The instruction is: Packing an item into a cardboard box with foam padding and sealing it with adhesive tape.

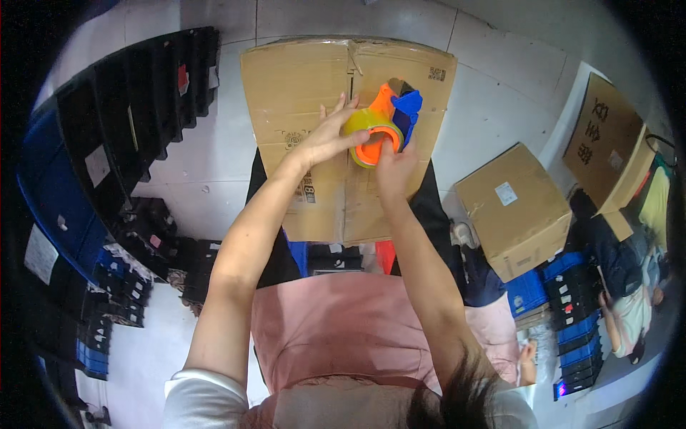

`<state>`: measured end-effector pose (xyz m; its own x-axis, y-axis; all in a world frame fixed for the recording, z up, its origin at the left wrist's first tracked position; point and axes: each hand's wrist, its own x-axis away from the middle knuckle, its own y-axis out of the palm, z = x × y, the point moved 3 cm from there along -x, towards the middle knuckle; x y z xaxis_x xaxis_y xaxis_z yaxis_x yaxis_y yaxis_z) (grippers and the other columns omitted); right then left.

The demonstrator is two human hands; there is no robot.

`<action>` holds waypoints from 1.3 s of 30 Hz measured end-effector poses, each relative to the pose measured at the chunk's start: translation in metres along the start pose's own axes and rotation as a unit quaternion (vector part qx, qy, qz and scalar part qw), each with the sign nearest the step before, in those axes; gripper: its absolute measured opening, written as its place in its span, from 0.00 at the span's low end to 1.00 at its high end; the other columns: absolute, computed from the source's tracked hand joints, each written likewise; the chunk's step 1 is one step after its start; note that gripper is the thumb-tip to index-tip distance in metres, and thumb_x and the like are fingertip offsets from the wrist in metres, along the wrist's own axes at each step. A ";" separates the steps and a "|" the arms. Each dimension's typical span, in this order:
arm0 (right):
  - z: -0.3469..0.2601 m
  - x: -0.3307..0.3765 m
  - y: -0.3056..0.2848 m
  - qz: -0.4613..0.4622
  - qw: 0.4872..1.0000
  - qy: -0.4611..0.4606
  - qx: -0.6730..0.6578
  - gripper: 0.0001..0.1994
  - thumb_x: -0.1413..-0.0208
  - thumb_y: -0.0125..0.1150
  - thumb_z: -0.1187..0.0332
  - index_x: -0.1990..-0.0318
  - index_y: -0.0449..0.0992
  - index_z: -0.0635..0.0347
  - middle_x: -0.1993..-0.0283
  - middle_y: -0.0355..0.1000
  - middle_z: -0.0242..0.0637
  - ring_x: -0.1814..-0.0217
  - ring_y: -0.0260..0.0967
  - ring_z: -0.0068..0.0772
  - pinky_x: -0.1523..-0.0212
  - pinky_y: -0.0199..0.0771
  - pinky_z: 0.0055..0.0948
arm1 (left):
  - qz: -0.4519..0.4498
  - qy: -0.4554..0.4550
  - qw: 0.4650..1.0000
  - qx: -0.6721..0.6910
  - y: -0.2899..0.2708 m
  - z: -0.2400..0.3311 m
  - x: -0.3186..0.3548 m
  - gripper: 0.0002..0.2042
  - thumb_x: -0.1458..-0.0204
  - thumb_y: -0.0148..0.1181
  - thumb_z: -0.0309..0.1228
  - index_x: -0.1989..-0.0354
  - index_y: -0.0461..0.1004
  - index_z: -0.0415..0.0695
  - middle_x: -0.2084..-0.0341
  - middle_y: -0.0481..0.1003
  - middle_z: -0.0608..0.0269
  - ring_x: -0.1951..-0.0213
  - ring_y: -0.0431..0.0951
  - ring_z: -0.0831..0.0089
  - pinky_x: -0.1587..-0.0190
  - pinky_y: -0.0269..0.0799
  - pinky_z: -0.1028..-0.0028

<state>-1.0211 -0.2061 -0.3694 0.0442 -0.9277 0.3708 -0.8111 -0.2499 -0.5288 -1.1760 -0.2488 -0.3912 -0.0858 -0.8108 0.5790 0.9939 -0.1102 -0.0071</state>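
Over pale tiled floor [493, 93] and a brown carton [300, 71], holding an orange-and-blue tape dispenser [406, 118] above the carton's right half. Gripping its yellow tape roll [362, 121] with left hand [331, 137], its near side with right hand [396, 168]. Could unseat the roll if twisted unevenly.

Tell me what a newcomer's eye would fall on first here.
Probably the orange and blue plastic tape dispenser with its round yellow tape roll, in the right hand, left hand touching it, over a brown cardboard box. Next, the white-labelled brown cardboard carton to its right.
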 end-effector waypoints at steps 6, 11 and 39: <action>-0.023 0.003 0.005 -0.122 0.989 -0.009 -0.079 0.22 0.45 0.51 0.71 0.43 0.60 0.67 0.45 0.64 0.43 0.44 0.61 0.32 0.43 0.58 0.31 | -0.055 -0.044 0.997 0.042 -0.020 -0.005 0.004 0.43 0.57 0.53 0.60 0.36 0.53 0.43 0.34 0.42 0.47 0.32 0.26 0.60 0.36 0.13 0.57; -0.034 0.000 0.005 -0.173 0.747 0.271 -0.582 0.27 0.40 0.46 0.51 0.38 0.56 0.58 0.36 0.54 0.36 0.35 0.52 0.31 0.37 0.52 0.36 | -0.080 -0.053 0.988 0.125 -0.026 -0.008 0.005 0.45 0.57 0.47 0.65 0.36 0.52 0.45 0.33 0.39 0.51 0.32 0.26 0.61 0.35 0.13 0.59; -0.031 0.022 -0.066 -0.358 0.918 0.166 0.035 0.19 0.52 0.66 0.69 0.55 0.67 0.67 0.66 0.72 0.37 0.64 0.67 0.20 0.62 0.69 0.23 | 0.068 0.038 0.995 0.062 -0.019 0.009 -0.004 0.04 0.49 0.56 0.28 0.71 0.71 0.41 0.50 0.68 0.52 0.42 0.60 0.54 0.45 0.58 0.66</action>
<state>-0.9842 -0.2015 -0.3026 0.3620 -0.3854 0.8488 -0.6032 -0.7911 -0.1019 -1.1936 -0.2386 -0.3859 0.0497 -0.8549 0.5164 0.9972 0.0710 0.0215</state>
